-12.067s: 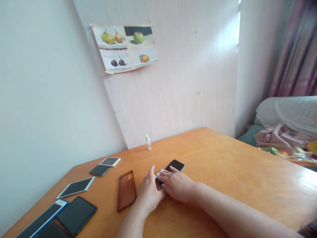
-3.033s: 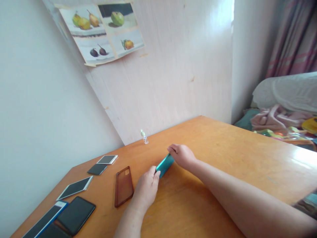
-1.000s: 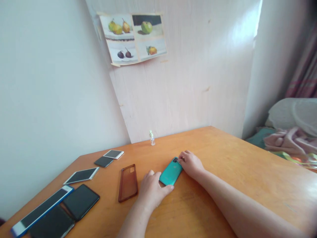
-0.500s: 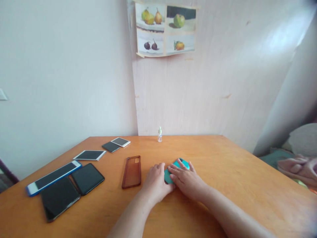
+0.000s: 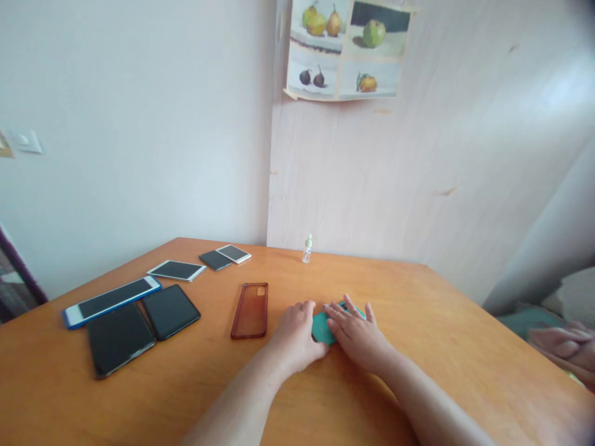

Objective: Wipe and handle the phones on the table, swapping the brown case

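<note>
A teal phone (image 5: 322,329) lies back up on the table, its dark camera spot showing near the far end. My left hand (image 5: 300,334) holds its left edge, the thumb at the near end and the bent fingers along the side. Across the phone's back rests my right hand (image 5: 360,337), with fingers stretched out and spread. Together the hands cover much of the phone. To the left of my left hand, untouched, is a see-through brown phone case (image 5: 250,311).
On the left of the wooden table (image 5: 418,322) lie several phones and tablets, including a blue-edged white phone (image 5: 113,301), a black tablet (image 5: 121,339) and another black device (image 5: 171,311). A small spray bottle (image 5: 307,251) stands at the back, below a fruit picture (image 5: 344,49).
The camera view has turned and tilted a little, shifting the scene. Both hands stay on the teal phone, and my right hand's fingers now cover more of its camera end.
</note>
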